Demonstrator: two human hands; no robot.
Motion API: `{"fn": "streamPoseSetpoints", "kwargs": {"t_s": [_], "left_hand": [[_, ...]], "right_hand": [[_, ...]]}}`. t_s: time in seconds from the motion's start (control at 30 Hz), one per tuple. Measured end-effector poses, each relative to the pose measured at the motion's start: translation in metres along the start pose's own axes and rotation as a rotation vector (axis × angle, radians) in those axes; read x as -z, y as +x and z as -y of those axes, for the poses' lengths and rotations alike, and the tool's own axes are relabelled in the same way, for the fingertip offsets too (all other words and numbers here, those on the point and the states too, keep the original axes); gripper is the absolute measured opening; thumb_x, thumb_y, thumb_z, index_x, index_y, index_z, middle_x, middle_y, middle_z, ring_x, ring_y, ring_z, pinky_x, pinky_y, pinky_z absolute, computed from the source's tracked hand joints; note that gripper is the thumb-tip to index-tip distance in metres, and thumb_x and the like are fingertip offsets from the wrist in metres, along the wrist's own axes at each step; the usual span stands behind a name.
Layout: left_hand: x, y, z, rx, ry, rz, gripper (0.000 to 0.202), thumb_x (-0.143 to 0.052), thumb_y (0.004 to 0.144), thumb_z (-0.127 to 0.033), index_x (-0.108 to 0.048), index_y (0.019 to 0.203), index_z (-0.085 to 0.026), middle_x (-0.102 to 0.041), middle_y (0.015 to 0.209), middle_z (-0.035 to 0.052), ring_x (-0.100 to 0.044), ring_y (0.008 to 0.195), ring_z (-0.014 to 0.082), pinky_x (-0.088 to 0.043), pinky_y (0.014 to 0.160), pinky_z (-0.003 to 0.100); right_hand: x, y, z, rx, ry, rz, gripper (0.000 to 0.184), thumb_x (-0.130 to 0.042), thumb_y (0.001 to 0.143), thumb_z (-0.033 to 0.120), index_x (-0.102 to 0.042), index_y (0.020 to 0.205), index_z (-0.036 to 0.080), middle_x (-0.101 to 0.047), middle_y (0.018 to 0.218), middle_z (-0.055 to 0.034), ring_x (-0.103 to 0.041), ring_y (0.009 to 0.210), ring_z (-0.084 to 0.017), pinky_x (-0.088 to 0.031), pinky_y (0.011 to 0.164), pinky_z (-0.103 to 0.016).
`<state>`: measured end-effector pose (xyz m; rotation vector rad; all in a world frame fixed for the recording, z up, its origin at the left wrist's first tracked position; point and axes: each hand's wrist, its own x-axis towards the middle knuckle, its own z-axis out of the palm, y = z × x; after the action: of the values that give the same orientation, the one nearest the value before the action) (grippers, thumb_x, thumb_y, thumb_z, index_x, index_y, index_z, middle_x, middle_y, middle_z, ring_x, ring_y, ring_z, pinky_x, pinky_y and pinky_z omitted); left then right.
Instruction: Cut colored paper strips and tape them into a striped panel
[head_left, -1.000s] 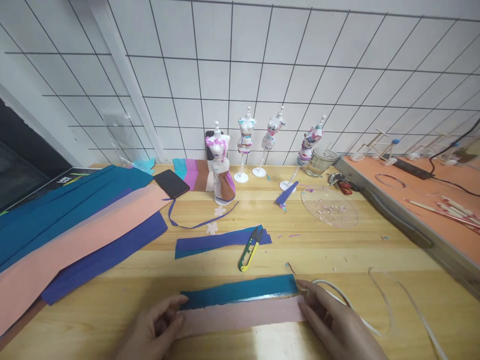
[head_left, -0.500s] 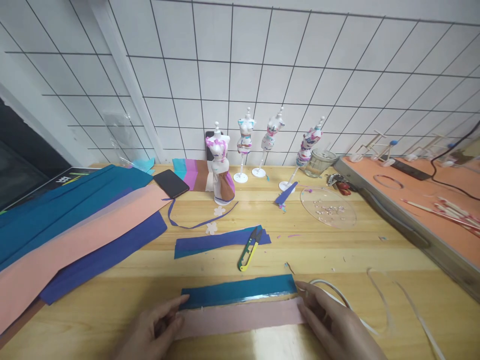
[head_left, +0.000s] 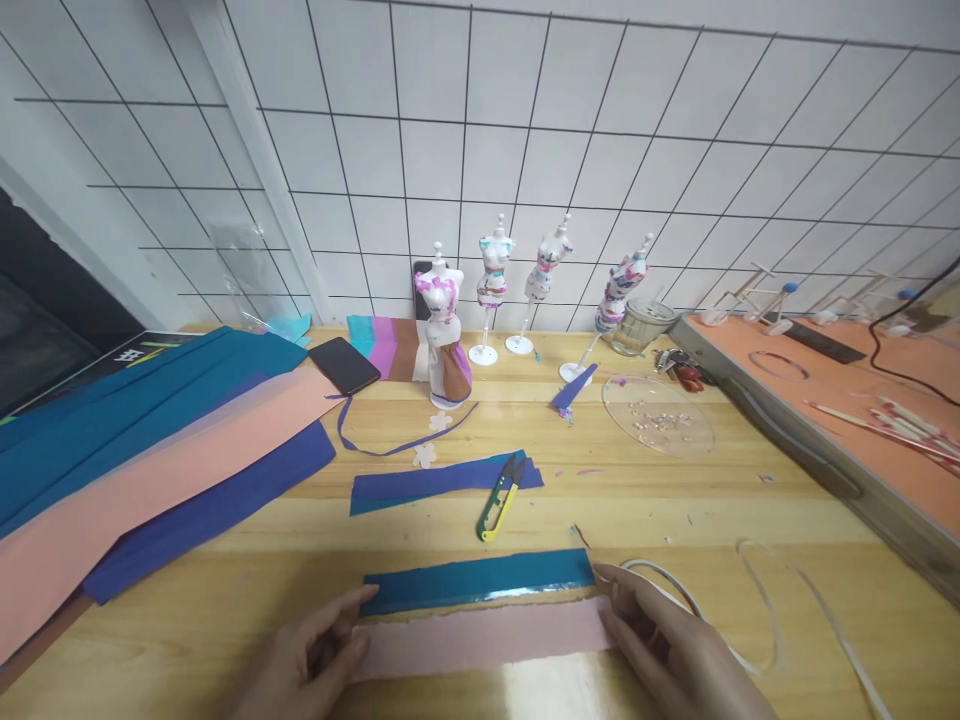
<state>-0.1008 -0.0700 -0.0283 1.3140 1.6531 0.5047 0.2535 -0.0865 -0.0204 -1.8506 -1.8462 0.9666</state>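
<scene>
A pink paper strip point(head_left: 480, 636) lies on the wooden table point(head_left: 675, 500) near the front edge. A teal strip point(head_left: 480, 579) with a shiny band along its near edge lies just behind it, a thin gap between them. My left hand point(head_left: 311, 660) pinches the pink strip's left end. My right hand point(head_left: 671, 650) presses its fingers on the right end, where both strips finish. Green and yellow thread snips point(head_left: 500, 497) lie behind them, partly on a purple strip point(head_left: 435, 483).
Large teal, peach and purple paper sheets point(head_left: 150, 460) cover the left side. A black phone point(head_left: 343, 365), several small dress-form mannequins point(head_left: 442, 335), a clear plastic dish point(head_left: 658, 415), a glass jar point(head_left: 637, 325) and an orange board point(head_left: 847, 400) stand further back. White backing tape point(head_left: 780, 600) curls at right.
The pink strip has slid slightly toward me, opening a thin gap from the teal strip. Both hands stay at its ends.
</scene>
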Motion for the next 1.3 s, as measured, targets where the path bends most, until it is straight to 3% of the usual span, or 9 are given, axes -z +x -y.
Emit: {"fn": "streamPoseSetpoints", "kwargs": {"t_s": [0.3,0.47,0.83,1.1,1.17,1.3], "left_hand": [[0.003,-0.001,0.005,0.01,-0.039,0.007,0.048,-0.056,0.077,-0.051,-0.062,0.118,-0.027,-0.069,0.086,0.0015,-0.063,0.098,0.025,-0.049,0.088,0.033],[0.002,-0.001,0.001,-0.007,-0.005,-0.066,0.051,-0.056,0.075,-0.053,-0.061,0.118,-0.026,-0.07,0.095,0.0015,-0.061,0.104,0.0249,-0.047,0.092,0.031],[-0.001,0.001,0.004,-0.039,0.144,-0.165,0.051,-0.057,0.075,-0.05,-0.063,0.118,-0.024,-0.071,0.083,0.0005,-0.066,0.082,0.0224,-0.053,0.071,0.027],[-0.002,0.002,0.003,-0.036,0.118,-0.206,0.046,-0.061,0.071,-0.048,-0.066,0.113,-0.028,-0.073,0.092,-0.0009,-0.067,0.091,0.0225,-0.055,0.074,0.025],[-0.002,0.002,0.002,-0.039,0.096,-0.224,0.046,-0.063,0.069,-0.048,-0.067,0.11,-0.028,-0.074,0.091,-0.0013,-0.067,0.091,0.0228,-0.055,0.074,0.026],[0.0,0.0,0.005,-0.045,0.065,-0.244,0.046,-0.065,0.065,-0.052,-0.07,0.105,-0.028,-0.074,0.09,-0.0007,-0.067,0.093,0.0246,-0.056,0.075,0.028]], "right_hand": [[0.0,0.0,0.002,0.04,-0.004,-0.039,0.031,-0.04,0.094,0.039,-0.053,0.117,0.024,-0.069,0.104,-0.0085,-0.066,0.087,-0.02,-0.054,0.074,-0.029],[-0.002,0.002,0.001,0.029,-0.03,-0.067,0.034,-0.04,0.094,0.041,-0.05,0.121,0.023,-0.068,0.111,-0.0087,-0.066,0.095,-0.02,-0.053,0.081,-0.029],[-0.006,0.005,-0.008,0.014,-0.127,-0.091,0.036,-0.041,0.093,0.042,-0.049,0.122,0.023,-0.07,0.109,-0.0071,-0.066,0.1,-0.021,-0.054,0.085,-0.031],[-0.005,0.005,-0.008,0.021,-0.118,-0.066,0.035,-0.039,0.094,0.042,-0.047,0.122,0.024,-0.069,0.108,-0.0074,-0.064,0.103,-0.021,-0.052,0.087,-0.033],[-0.004,0.004,-0.005,0.031,-0.099,-0.061,0.031,-0.039,0.094,0.042,-0.048,0.118,0.024,-0.068,0.107,-0.0067,-0.064,0.1,-0.02,-0.053,0.084,-0.03],[-0.001,0.001,0.005,0.076,-0.031,-0.037,0.023,-0.036,0.096,0.039,-0.054,0.092,0.026,-0.066,0.092,-0.002,-0.064,0.083,-0.016,-0.052,0.073,-0.024]]}}
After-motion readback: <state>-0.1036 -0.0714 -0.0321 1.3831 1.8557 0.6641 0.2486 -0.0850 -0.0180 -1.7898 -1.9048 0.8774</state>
